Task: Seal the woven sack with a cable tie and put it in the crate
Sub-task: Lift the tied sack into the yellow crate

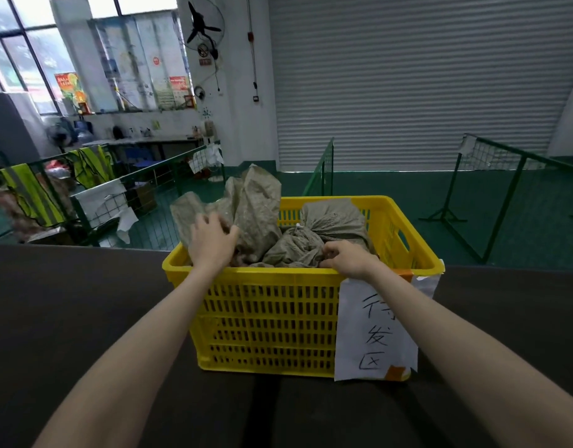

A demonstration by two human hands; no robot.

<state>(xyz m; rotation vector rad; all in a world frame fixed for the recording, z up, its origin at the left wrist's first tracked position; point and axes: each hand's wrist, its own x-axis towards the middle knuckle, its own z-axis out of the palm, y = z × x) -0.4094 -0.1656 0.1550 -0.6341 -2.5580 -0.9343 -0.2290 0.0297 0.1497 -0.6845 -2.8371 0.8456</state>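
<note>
Now my left hand (214, 236) lies open on a woven sack (256, 215) in the yellow crate (269, 318); my right hand (346, 258) pinches another sack's (294, 248) gathered fabric.

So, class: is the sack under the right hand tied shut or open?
Tied shut. A white cable tie cinches the neck of the woven sack, which lies inside the yellow crate under the right hand.

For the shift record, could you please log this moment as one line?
stage: placing in crate | left hand: on tall sack | right hand: gripping tied sack | cable tie: on | yellow crate: on dark surface
</note>
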